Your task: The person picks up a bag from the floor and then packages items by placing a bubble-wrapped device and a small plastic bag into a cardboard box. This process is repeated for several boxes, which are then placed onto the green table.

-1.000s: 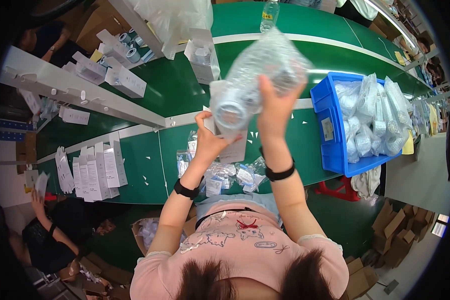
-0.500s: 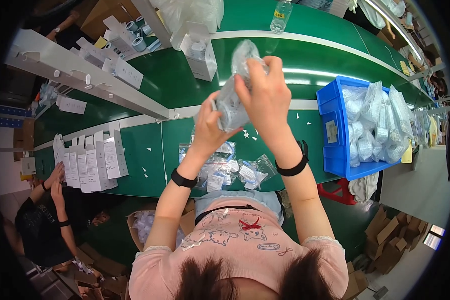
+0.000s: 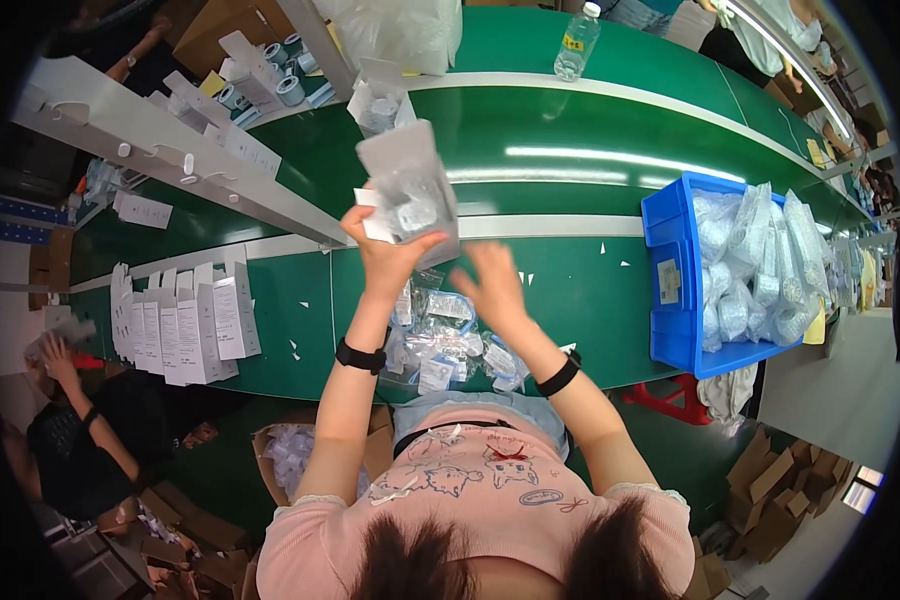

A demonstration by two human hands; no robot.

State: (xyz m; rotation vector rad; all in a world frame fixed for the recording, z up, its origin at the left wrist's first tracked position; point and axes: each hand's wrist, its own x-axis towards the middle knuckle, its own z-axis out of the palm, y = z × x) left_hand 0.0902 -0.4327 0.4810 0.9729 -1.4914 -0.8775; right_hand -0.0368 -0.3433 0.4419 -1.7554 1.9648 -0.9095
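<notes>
My left hand (image 3: 388, 248) is closed round an open white cardboard box (image 3: 398, 155), held tilted above the green bench. Inside the box sits a bubble-wrapped piece (image 3: 417, 208), pale and cylinder-like in part. Just to the right of the box, my right hand (image 3: 497, 288) is somewhat blurred, its thumb and fingers apart and nothing seen in them. Below both hands, near the bench's front edge, lies a pile of small clear plastic bags (image 3: 450, 343) with white and blue contents.
A blue bin (image 3: 672, 330) of bubble-wrapped pieces stands at right. White boxes (image 3: 192, 325) line up at left, near a metal post (image 3: 220, 175). Another open box (image 3: 378, 108) and a water bottle (image 3: 576, 45) stand farther back. A co-worker's hand (image 3: 62, 362) shows far left.
The bubble-wrapped piece, held before in both hands, is now inside the white box in my left hand. My right hand has come off it and moved down toward the bags.
</notes>
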